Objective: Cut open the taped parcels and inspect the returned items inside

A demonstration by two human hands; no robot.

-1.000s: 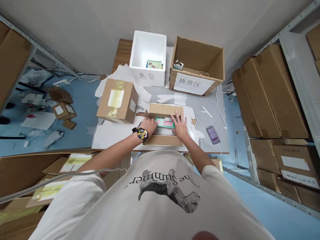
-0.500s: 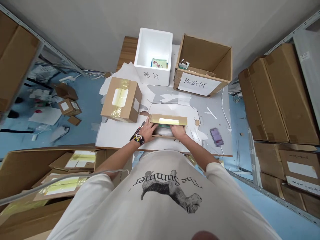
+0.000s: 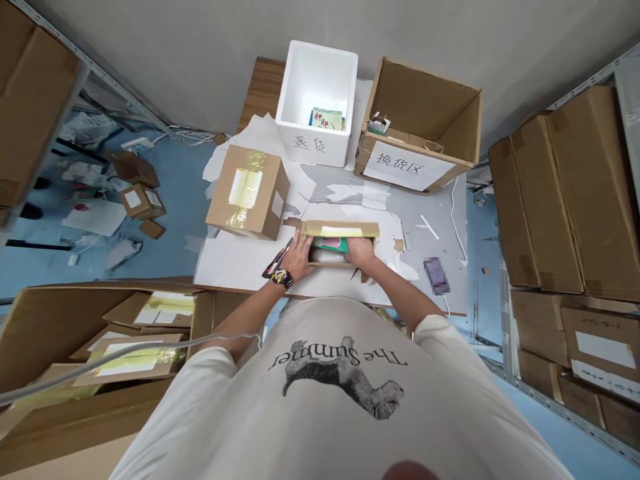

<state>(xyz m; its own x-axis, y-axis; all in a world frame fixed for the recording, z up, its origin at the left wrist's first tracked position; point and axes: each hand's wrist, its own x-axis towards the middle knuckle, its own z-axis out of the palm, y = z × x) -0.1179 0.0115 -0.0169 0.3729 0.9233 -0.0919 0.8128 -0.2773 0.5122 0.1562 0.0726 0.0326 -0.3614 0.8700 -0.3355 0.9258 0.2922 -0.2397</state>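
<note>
My hands are at a small cardboard box lying open on a white sheet, its far side showing yellow tape and a white label. My left hand, with a colourful wristwatch on its wrist, grips the box's left end. My right hand reaches over the near edge, its fingertips hidden. A green and pink packet lies inside the box, partly covered by that hand. A slim black-and-red tool lies by my left hand.
A white foam box holds a printed packet. Beside it stands an open cardboard box with a paper sign. A taped carton sits left of my hands. A pixelated phone lies to the right. Cartons fill shelves and the lower left.
The near flap of the box no longer stands out, and its taped, labelled side now shows. My hands have moved closer together, and the view has shifted slightly.
</note>
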